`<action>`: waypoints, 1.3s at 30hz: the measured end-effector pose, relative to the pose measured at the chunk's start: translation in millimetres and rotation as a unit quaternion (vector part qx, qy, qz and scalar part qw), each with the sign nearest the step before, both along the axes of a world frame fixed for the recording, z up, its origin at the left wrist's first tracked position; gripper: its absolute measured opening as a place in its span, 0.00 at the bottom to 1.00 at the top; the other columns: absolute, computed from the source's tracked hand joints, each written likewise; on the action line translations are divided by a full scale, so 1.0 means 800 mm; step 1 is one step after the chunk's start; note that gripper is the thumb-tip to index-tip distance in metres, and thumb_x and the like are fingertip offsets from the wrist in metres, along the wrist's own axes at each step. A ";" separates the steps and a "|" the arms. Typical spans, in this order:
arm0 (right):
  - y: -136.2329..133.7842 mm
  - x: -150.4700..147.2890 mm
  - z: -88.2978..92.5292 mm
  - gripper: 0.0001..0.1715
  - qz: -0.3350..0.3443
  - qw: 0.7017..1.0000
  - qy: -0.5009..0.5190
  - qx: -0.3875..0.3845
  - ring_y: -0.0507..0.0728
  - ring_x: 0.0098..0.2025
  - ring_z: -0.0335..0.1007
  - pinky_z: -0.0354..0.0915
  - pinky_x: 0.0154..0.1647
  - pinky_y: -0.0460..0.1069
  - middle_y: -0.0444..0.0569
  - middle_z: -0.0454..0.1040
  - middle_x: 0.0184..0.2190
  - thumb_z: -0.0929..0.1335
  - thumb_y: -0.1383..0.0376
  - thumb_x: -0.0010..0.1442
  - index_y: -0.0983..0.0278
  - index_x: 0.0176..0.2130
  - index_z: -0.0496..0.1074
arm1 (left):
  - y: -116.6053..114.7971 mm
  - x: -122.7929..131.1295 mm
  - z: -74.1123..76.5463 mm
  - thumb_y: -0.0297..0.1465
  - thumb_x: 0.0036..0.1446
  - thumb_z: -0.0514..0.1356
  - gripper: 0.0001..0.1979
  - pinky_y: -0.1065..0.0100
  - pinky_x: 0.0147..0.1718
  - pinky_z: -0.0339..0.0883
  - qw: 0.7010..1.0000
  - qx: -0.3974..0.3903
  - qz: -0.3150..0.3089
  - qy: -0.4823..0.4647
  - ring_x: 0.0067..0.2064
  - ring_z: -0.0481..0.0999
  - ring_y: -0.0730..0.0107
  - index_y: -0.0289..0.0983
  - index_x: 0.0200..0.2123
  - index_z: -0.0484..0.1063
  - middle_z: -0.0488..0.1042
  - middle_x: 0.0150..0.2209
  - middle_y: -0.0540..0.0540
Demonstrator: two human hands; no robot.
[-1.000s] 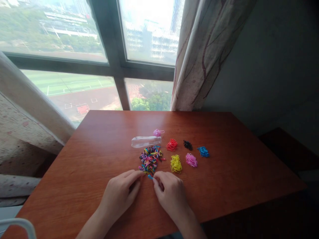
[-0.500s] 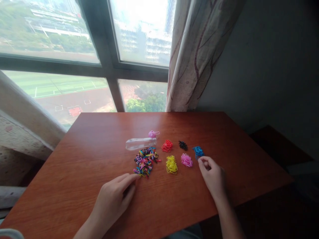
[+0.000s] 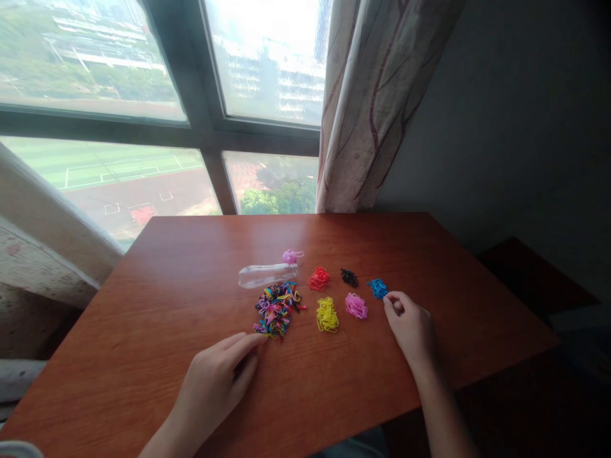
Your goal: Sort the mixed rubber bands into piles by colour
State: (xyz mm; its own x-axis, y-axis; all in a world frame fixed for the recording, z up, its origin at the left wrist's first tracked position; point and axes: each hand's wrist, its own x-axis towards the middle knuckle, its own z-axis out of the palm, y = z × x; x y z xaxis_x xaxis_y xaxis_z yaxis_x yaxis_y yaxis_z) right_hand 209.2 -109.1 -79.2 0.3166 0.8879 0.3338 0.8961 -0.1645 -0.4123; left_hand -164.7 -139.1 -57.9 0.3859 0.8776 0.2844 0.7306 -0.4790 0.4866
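Observation:
My left hand (image 3: 217, 372) rests on the table with its fingers stretched out. Its index fingertip touches the near edge of a mixed pile of small coloured rubber bands (image 3: 277, 308); the thumb is apart below. My right hand (image 3: 410, 324) has thumb and index finger pressed together at the near right edge of a blue rubber band pile (image 3: 378, 288). Anything between those fingertips is too small to make out. Left of it lie separate piles of pink rubber bands (image 3: 356, 306), yellow rubber bands (image 3: 327, 315), black rubber bands (image 3: 349, 277) and red rubber bands (image 3: 318, 278).
A clear plastic bottle (image 3: 265, 276) lies on its side behind the mixed pile, with a pink cap (image 3: 290, 256) by its mouth. The wooden table (image 3: 191, 254) reaches to the window and curtain (image 3: 365, 114). A pale rim (image 3: 21, 448) shows at the bottom left corner.
My right hand has shifted slightly up and to the right, uncovering more of the blue pile. My left hand stays beside the mixed pile. The whole view has moved a little.

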 end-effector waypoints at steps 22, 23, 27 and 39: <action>-0.061 -0.166 0.013 0.10 0.239 0.961 0.141 -0.006 0.53 0.26 0.68 0.58 0.29 0.46 0.43 0.71 0.24 0.63 0.65 0.66 0.61 0.34 0.72 | 0.001 0.001 0.002 0.34 0.61 0.55 0.10 0.70 0.29 0.68 0.983 0.012 0.168 0.068 0.34 0.82 0.66 0.44 0.41 0.75 0.82 0.36 0.53; -0.062 -0.171 0.013 0.09 0.250 0.959 0.135 -0.010 0.52 0.26 0.68 0.57 0.29 0.46 0.42 0.71 0.24 0.63 0.66 0.65 0.61 0.33 0.72 | 0.001 0.002 0.004 0.33 0.61 0.55 0.09 0.70 0.29 0.68 0.984 0.008 0.161 0.074 0.34 0.82 0.66 0.44 0.40 0.75 0.82 0.36 0.53; -0.062 -0.178 0.015 0.09 0.275 0.956 0.103 -0.026 0.52 0.26 0.68 0.55 0.29 0.46 0.41 0.71 0.24 0.64 0.69 0.64 0.60 0.32 0.71 | 0.001 0.005 0.008 0.34 0.61 0.54 0.09 0.71 0.29 0.67 0.988 -0.002 0.131 0.080 0.34 0.81 0.67 0.44 0.40 0.74 0.82 0.35 0.53; -0.063 -0.183 0.020 0.09 0.277 0.955 0.088 -0.051 0.53 0.29 0.68 0.53 0.31 0.47 0.42 0.73 0.27 0.63 0.70 0.64 0.60 0.32 0.70 | 0.000 0.006 0.004 0.31 0.63 0.54 0.09 0.70 0.32 0.68 0.996 -0.030 0.050 0.065 0.35 0.80 0.67 0.43 0.39 0.75 0.80 0.34 0.51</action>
